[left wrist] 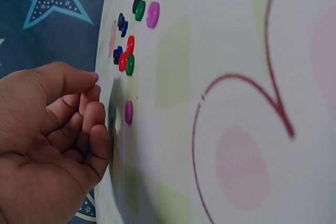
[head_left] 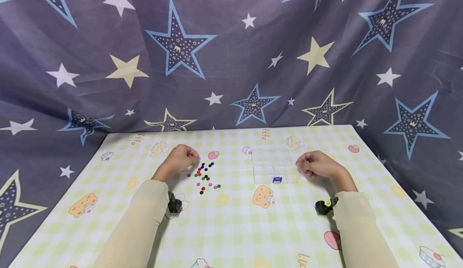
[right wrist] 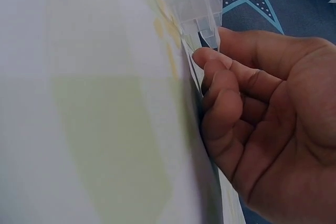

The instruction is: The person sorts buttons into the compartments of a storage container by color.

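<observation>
Pinched between my left thumb and fingertip is a small purple bead [left wrist: 96, 77], of which only an edge shows. My left hand [head_left: 179, 158] hovers just above the table, its other fingers curled in. Close by lie several flat round beads [head_left: 206, 177] in red, green, blue, black and purple; one purple bead [left wrist: 128, 112] sits near my fingers. A clear plastic divided box [head_left: 265, 175] rests with its lid [head_left: 271, 155] laid back. My right hand [head_left: 317, 164] grips the box's right edge between thumb and index finger; the exact contact is partly hidden.
A checked tablecloth [head_left: 238, 228] with printed bears, cakes and strawberries covers the table. Behind it hangs a dark curtain [head_left: 224, 51] with stars. A blue tag-like piece [head_left: 277, 179] shows on the box's front. Black wrist cameras [head_left: 325, 206] are strapped to both wrists.
</observation>
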Available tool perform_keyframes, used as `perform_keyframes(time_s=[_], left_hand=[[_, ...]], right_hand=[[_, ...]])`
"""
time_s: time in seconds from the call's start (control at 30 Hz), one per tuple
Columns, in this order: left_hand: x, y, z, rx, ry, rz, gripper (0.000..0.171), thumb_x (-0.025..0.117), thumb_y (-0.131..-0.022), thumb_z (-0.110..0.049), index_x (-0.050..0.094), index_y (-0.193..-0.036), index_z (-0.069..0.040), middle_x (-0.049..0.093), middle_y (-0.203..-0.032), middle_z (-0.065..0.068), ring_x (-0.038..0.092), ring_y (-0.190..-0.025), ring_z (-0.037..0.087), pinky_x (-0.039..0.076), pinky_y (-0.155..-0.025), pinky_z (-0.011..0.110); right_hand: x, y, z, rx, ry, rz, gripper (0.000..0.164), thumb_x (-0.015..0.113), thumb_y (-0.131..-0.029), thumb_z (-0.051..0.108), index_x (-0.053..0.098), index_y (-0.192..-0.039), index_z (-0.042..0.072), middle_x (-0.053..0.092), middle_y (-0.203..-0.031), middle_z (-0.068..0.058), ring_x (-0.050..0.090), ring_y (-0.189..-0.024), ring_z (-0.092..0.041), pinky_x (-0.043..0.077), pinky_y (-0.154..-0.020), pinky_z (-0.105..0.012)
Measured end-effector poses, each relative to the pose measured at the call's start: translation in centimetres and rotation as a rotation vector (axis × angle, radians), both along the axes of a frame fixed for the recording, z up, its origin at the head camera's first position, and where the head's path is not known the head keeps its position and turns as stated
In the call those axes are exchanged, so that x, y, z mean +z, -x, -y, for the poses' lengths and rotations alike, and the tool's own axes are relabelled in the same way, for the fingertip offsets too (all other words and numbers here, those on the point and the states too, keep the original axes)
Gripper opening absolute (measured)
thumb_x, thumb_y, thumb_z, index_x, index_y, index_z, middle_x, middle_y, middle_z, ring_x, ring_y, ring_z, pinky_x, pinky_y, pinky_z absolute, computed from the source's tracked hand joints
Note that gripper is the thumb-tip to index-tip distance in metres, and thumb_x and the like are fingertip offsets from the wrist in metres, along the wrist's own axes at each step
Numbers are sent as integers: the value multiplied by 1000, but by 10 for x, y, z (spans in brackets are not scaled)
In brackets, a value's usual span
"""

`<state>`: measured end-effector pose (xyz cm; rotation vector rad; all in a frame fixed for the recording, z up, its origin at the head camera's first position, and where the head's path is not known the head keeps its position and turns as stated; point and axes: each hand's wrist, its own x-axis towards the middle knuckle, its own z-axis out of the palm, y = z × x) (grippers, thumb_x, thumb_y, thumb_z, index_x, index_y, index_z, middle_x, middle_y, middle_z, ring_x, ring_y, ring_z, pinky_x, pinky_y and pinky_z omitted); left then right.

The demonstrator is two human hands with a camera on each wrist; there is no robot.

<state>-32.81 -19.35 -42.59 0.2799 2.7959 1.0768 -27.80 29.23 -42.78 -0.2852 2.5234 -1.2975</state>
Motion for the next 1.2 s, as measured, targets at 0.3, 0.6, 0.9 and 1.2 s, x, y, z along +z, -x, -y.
perform_keyframes(time_s=[0.3,0.6,0.9,1.2], left_hand=[[9,0,-18,-41,-82,-4,17,64,-94,-16,76,-101,-6,71,-88,5,59,-77,18,49,-79,34],[11,-4,-49,-58,-130,-57,15,69,-97,-17,75,-99,-4,73,-90,7,56,-70,18,46,-65,31],[6,-9,-79,-55,-198,-96,9,68,-96,-15,75,-95,-9,72,-90,3,64,-80,20,52,-74,34],[4,-10,-111,-114,-226,-113,6,71,-94,-13,76,-91,-10,71,-86,1,63,-78,17,52,-75,33]], right_hand=[[2,-2,-1,-7,-9,-6,23,60,-103,13,66,-114,-6,57,-75,-6,52,-65,-17,47,-59,-30],[0,-2,-2,-2,-16,-11,15,57,-102,8,66,-104,-5,57,-76,-7,52,-66,-18,48,-60,-30],[-2,-1,0,12,-16,-25,16,56,-102,6,65,-101,-7,58,-76,-6,53,-65,-17,48,-59,-29],[-3,0,-2,7,5,-13,17,56,-102,7,65,-103,-7,58,-75,-4,52,-65,-16,48,-58,-29]])
